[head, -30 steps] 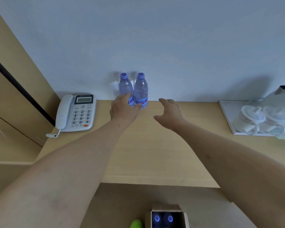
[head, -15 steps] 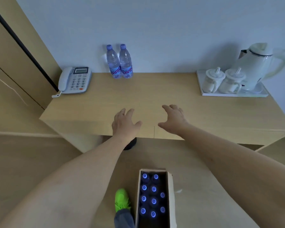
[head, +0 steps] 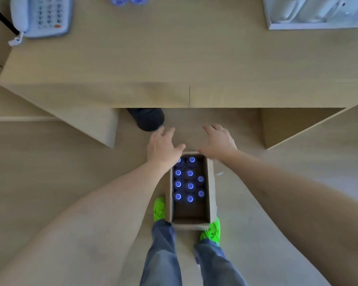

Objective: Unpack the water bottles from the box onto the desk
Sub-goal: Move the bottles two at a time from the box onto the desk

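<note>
A telephone and a white tray flank the back; below, perhaps a dark stool base.

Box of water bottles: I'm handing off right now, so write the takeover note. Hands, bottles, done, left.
Left hand: open, holds nothing, above the far left corner of the box.
Right hand: open, holds nothing, above the far right corner.
The box stands on the floor between the person's feet, in front of the desk.
Done: two bottles on the desk at its far edge, only partly in view.
Left: ten caps show in the box; its near end is bare. Next, probably take the far pair, one per hand.
</note>
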